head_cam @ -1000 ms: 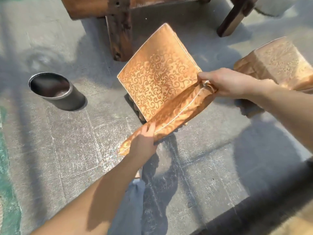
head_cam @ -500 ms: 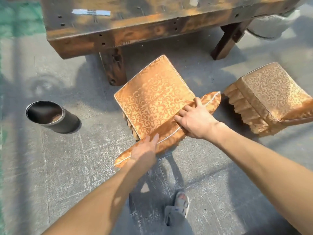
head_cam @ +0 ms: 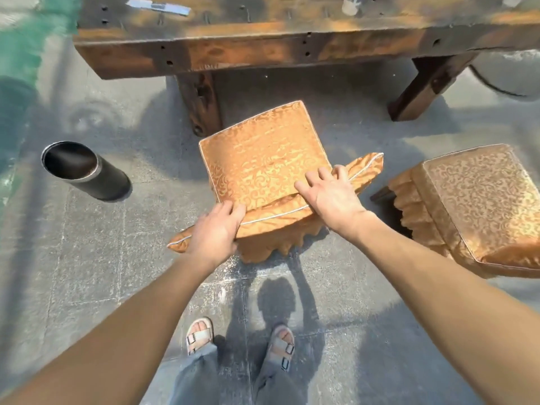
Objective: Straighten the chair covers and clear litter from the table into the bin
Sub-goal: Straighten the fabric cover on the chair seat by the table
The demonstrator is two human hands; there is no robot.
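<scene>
An orange patterned chair cover [head_cam: 257,159] lies over a low chair in front of the wooden table [head_cam: 263,48]. Its near edge is folded into a long flap with white piping. My left hand [head_cam: 214,229] grips the left end of that flap, thumb on top. My right hand [head_cam: 330,191] presses flat on the flap's right part with fingers spread. A second covered chair [head_cam: 479,206] stands to the right. The black cylindrical bin [head_cam: 84,171] stands on the floor at the left, open at the top. A strip of litter [head_cam: 159,7] lies on the table's left part.
A small white object [head_cam: 350,4] sits at the table's far edge. The table's thick legs [head_cam: 201,100] stand just behind the chair. My sandalled feet [head_cam: 201,334] are on the grey paved floor below. Green netting [head_cam: 20,39] shows at the upper left.
The cover was held up open, then lowered onto the chair. My right hand went from gripping its edge to pressing flat, and my left hand took hold of the flap's left end.
</scene>
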